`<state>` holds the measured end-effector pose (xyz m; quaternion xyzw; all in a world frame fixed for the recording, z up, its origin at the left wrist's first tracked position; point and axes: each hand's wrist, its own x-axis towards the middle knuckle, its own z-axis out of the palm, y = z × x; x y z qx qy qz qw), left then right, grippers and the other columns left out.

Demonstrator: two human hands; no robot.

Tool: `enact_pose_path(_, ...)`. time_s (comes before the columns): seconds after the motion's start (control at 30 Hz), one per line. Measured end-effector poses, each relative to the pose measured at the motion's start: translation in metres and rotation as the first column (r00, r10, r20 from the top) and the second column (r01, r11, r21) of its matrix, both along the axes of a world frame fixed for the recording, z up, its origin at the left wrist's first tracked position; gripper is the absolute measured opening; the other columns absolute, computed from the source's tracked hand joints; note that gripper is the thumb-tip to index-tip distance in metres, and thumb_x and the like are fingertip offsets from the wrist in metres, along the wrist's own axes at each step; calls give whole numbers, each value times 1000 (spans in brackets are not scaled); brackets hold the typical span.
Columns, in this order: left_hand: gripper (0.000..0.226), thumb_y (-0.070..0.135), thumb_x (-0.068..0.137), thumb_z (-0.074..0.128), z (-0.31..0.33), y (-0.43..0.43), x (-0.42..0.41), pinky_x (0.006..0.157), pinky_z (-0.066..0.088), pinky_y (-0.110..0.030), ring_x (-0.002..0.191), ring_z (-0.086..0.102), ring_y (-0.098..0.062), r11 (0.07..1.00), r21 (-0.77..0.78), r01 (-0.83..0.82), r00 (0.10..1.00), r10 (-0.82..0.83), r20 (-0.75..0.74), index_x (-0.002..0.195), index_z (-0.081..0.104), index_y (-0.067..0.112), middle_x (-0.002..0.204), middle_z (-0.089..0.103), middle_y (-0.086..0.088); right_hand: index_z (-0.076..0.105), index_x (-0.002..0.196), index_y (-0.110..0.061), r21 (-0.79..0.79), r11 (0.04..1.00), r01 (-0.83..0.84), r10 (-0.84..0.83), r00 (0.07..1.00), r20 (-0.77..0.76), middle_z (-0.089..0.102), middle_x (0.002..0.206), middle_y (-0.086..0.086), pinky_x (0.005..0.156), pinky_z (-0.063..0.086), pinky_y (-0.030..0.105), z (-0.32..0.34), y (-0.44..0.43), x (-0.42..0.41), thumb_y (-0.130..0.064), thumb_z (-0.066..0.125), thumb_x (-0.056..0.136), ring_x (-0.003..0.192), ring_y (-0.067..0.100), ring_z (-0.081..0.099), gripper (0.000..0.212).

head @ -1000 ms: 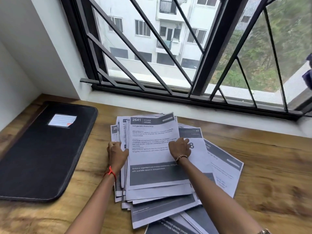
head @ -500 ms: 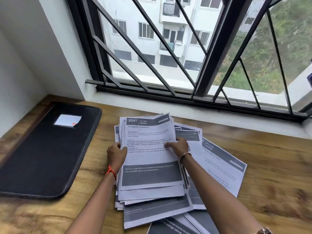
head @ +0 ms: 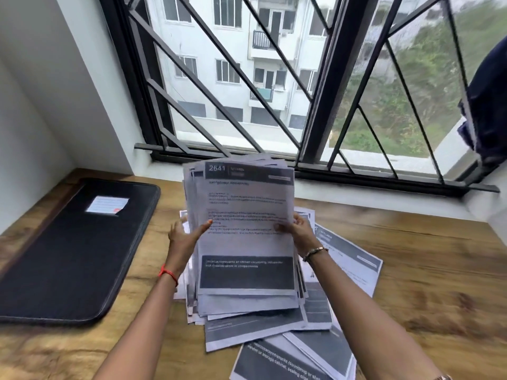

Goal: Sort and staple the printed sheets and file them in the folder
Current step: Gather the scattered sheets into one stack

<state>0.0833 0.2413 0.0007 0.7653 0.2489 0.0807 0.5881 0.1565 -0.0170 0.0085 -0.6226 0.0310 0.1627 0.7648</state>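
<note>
Paper in grey and white, the stack of printed sheets (head: 247, 234) stood nearly upright between both hands, its top page headed 2641. Its lower edges were ragged, with pages stepped out past one another. Whether the bottom of the stack touched the paper beneath could not be told.

The left hand (head: 183, 238) gripped the stack's left edge, thumb laid across the front page and the other fingers hidden behind. The right hand (head: 299, 234) held the right edge, its fingers curled round onto the front.

Below and to the right, loose sheets (head: 348, 264) lay fanned over the wooden desk (head: 439, 270). A black folder (head: 68, 250) lay flat and closed to the left, well apart from the paper, with a white label (head: 107, 205) on its cover. No stapler showed anywhere in view.

The step in hand looked like gathering the pages and squaring them before any sorting. It would go best with a slacker grip, so the pages could slide level, and with the bottom edge tapped on bare wood, not on the fanned sheets. Both hands at mid-height seemed right for keeping the stack from bowing. The stepped lower pages were the likeliest to slip free. The header numbers offered the obvious key for sorting afterwards.
</note>
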Motion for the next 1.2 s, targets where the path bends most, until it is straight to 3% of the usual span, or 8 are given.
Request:
enact_pose_path(0.07, 73, 49, 62, 80, 18, -5, 2, 99, 44, -36, 110, 58, -19, 982, -153, 111, 990, -96, 103, 119, 55, 11, 113, 64, -5, 61, 97, -3, 42, 999, -10, 8, 998, 54, 72, 85, 5, 63, 57, 30, 11, -11, -1, -5, 77, 50, 74, 19, 68, 49)
enact_pose_path(0.17, 38, 14, 80, 70, 44, -21, 4, 96, 49, -35, 100, 63, -16, 951, -216, 220, 956, -166, 243, 113, 52, 14, 108, 66, -3, 61, 94, -4, 99, 995, 9, -21, 992, 123, 73, 81, 2, 62, 57, 30, 29, -24, -5, -9, 78, 47, 72, 17, 68, 51)
enact_pose_path(0.3, 41, 3, 81, 67, 71, -41, 8, 82, 56, -27, 103, 63, -23, 931, -264, 253, 909, -135, 394, 116, 47, 13, 112, 63, -7, 59, 97, -5, 186, 982, 2, -44, 975, 220, 73, 87, 3, 64, 56, 30, 53, -38, -7, 6, 65, 61, 77, 19, 69, 38)
enact_pose_path(0.53, 37, 16, 78, 70, 107, -66, -2, 75, 56, -25, 96, 67, -17, 915, -202, 350, 791, -174, 586, 110, 51, 19, 109, 65, -3, 59, 92, -6, 246, 969, 29, -109, 942, 319, 74, 84, 0, 66, 56, 28, 87, -58, -18, 9, 62, 59, 76, 16, 69, 36)
enact_pose_path(0.7, 44, -9, 80, 63, 94, -81, -11, 74, 57, -25, 95, 66, -14, 944, -168, 285, 817, -147, 558, 117, 46, 8, 111, 62, -6, 62, 93, -4, 180, 982, 51, -102, 951, 290, 72, 87, 5, 69, 56, 32, 71, -70, -30, 6, 66, 60, 81, 21, 68, 35)
enact_pose_path(0.87, 41, -3, 82, 65, 54, -88, -22, 80, 58, -31, 100, 62, -21, 970, -117, 215, 866, -134, 481, 120, 49, 3, 114, 62, -13, 69, 88, -8, -87, 993, 86, -57, 955, 292, 70, 87, 6, 68, 56, 28, 45, -70, -43, 4, 74, 68, 83, 25, 63, 23)
enact_pose_path(1.07, 34, 6, 86, 65, 62, -94, -19, 72, 55, -24, 97, 61, -27, 998, -22, 56, 898, -41, 439, 117, 51, 0, 108, 61, -9, 68, 91, -6, -104, 981, 163, -125, 945, 302, 68, 90, 11, 70, 55, 31, 48, -59, -45, -6, 74, 65, 77, 22, 63, 26)
enact_pose_path(1.2, 36, 16, 92, 59, 80, -105, -10, 79, 55, -45, 99, 60, -35, 979, 153, -132, 879, 44, 474, 119, 44, -3, 113, 61, -21, 65, 94, -2, -144, 955, 260, -180, 891, 418, 65, 89, 9, 63, 51, 23, 66, -41, -38, 0, 70, 78, 67, 5, 61, 17)
